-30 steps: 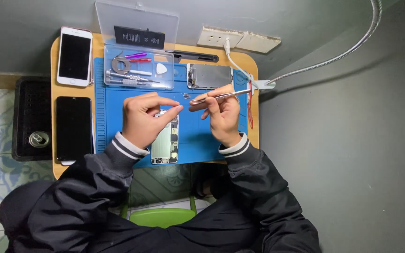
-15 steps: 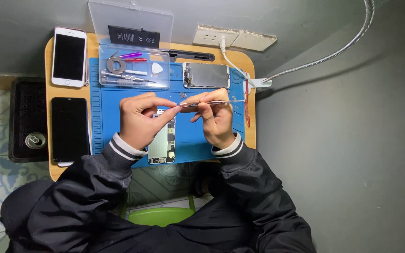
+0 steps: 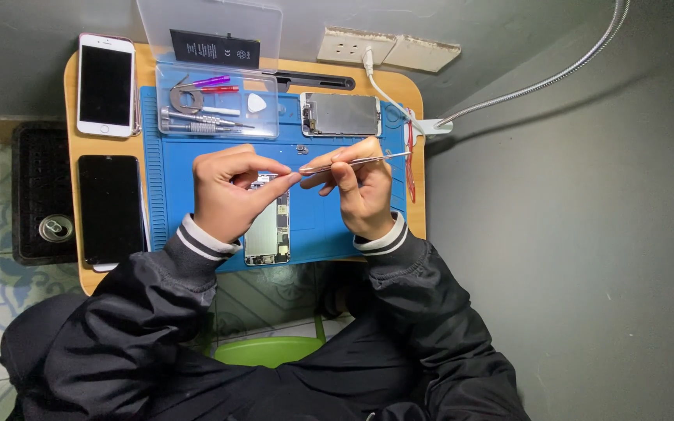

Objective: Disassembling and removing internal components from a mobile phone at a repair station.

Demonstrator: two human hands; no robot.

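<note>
My right hand (image 3: 359, 187) holds metal tweezers (image 3: 352, 162) that lie level, tips pointing left. My left hand (image 3: 232, 191) has thumb and forefinger pinched together right at the tweezer tips; whether anything small sits between them I cannot tell. Both hands hover over an opened phone body (image 3: 268, 226) with its circuit boards showing, lying on a blue work mat (image 3: 329, 226). The phone's top end is hidden by my left fingers.
A detached screen panel (image 3: 341, 114) lies at the mat's far edge. A clear tray (image 3: 216, 105) holds small tools and a pick. A white phone (image 3: 105, 84) and a black phone (image 3: 109, 206) lie at left. A wall socket (image 3: 346, 47) and lamp arm (image 3: 540, 78) stand behind.
The view has shifted slightly. My hands stay together over the phone; the tweezer tips now meet my left fingertips.
</note>
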